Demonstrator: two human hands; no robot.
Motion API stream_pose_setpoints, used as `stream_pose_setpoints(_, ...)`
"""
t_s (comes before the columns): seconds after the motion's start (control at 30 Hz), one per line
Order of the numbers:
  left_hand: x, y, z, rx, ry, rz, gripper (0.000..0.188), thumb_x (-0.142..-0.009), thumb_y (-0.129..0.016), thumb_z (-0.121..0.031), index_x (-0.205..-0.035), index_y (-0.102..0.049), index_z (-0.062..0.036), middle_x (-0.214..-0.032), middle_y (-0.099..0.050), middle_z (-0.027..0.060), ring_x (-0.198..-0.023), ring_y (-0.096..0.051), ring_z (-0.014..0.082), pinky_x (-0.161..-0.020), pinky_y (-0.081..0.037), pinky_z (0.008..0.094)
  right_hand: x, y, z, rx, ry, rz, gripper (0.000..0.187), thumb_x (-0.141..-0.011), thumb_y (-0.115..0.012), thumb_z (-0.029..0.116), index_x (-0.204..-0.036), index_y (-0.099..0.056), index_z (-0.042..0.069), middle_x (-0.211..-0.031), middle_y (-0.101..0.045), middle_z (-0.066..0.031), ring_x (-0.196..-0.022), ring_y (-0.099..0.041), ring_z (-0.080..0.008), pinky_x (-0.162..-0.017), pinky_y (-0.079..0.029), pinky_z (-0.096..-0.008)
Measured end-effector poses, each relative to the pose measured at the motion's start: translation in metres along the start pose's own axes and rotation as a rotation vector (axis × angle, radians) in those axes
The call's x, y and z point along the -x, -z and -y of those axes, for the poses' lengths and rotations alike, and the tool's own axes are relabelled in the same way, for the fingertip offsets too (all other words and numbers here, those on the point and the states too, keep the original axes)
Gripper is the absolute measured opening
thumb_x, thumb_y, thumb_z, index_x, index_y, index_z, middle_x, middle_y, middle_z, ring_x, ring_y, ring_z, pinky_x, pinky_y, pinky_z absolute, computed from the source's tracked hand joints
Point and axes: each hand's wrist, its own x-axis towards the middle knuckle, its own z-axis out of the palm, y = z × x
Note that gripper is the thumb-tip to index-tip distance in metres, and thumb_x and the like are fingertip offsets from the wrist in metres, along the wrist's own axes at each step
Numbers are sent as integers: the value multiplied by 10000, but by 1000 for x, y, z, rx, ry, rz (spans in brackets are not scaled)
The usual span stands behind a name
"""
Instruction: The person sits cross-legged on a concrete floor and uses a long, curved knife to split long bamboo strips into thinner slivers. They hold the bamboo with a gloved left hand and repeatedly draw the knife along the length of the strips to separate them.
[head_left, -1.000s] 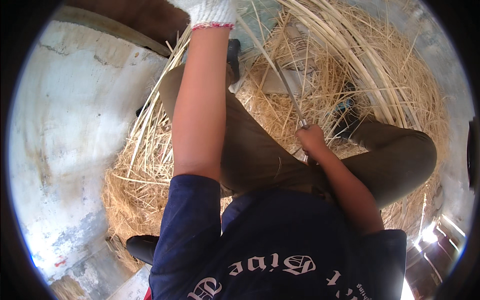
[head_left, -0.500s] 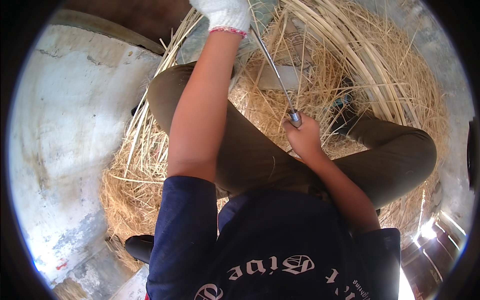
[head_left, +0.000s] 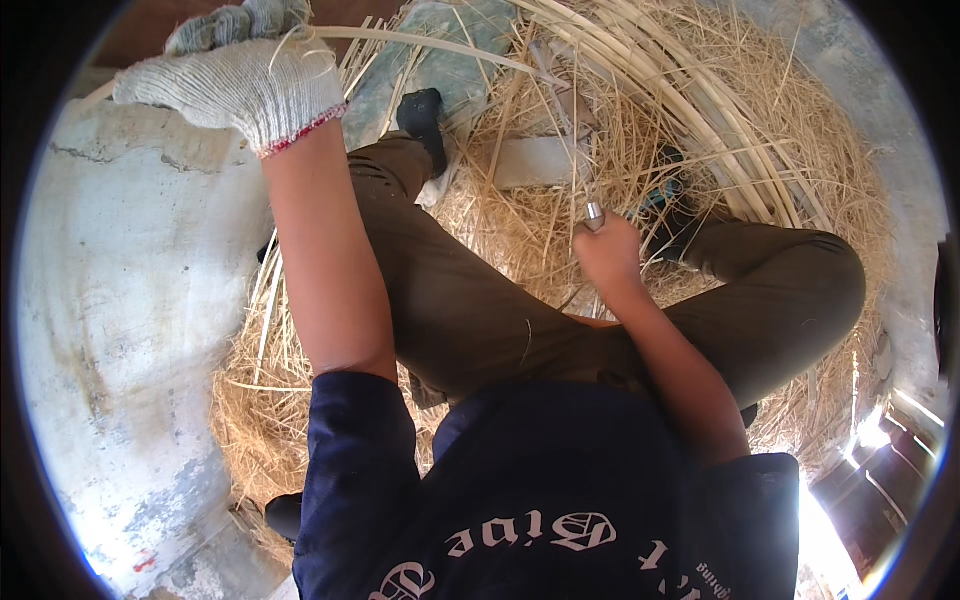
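Note:
My left hand, in a white knitted glove with a red-edged cuff, is raised at the upper left. Its fingers are curled round a pale, thin bamboo-like strip, which stretches rightward from the glove toward the right hand's side. My bare right hand rests low between my legs, closed on the handle of a long-bladed knife. The knife's metal collar shows above the fist. Its blade is hard to make out against the shavings now; the handle is mostly hidden by the fingers.
Heaps of curly shavings surround my legs. A bundle of long pale strips curves along the upper right. A flat grey block lies amid the shavings. A worn pale wall stands at left; my dark-shod foot is beyond the left knee.
My gloved left hand has swung left and slightly down, drawing the strip with it. My left leg has shifted, showing the foot. The right hand has barely moved; the blade's angle has changed.

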Motion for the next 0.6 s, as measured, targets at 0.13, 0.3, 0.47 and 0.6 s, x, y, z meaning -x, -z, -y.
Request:
stream_pose_setpoints(0.13,8,-4,-13,-66,-4,-203,712,-951,-264,-822,-648,-355,-184,-564,-320,3,-502,-258,188,-548,-358,409,12,13,32,166,123,21,198,-834,-653,178,-877,-659,-15,-761,-686,-235,-764,-703,-399,-701,-537,-467)
stream_pose_setpoints(0.3,-4,3,-29,-109,-27,-303,702,-947,-258,-819,-723,-399,-170,-660,-398,55,-614,-363,248,-758,-453,541,-32,25,-5,184,-98,64,216,-837,-654,193,-905,-692,-8,-802,-700,-246,-825,-702,-431,-782,-553,-487)
stream_pose_setpoints(0.47,-1,7,-18,-169,-22,-327,763,-927,-238,-845,-863,-439,-111,-966,-475,161,-962,-480,357,-940,-427,671,-4,21,14,151,-29,-17,204,-840,-643,177,-936,-703,7,-822,-704,-248,-817,-705,-425,-774,-556,-483)
stream_pose_setpoints(0.6,1,-1,-30,-154,-25,-387,823,-942,-243,-813,-1154,-475,-53,-1421,-430,271,-1318,-439,482,-1032,-383,716,2,29,32,277,205,-30,209,-848,-650,187,-968,-702,24,-839,-712,-231,-833,-717,-396,-772,-558,-482)
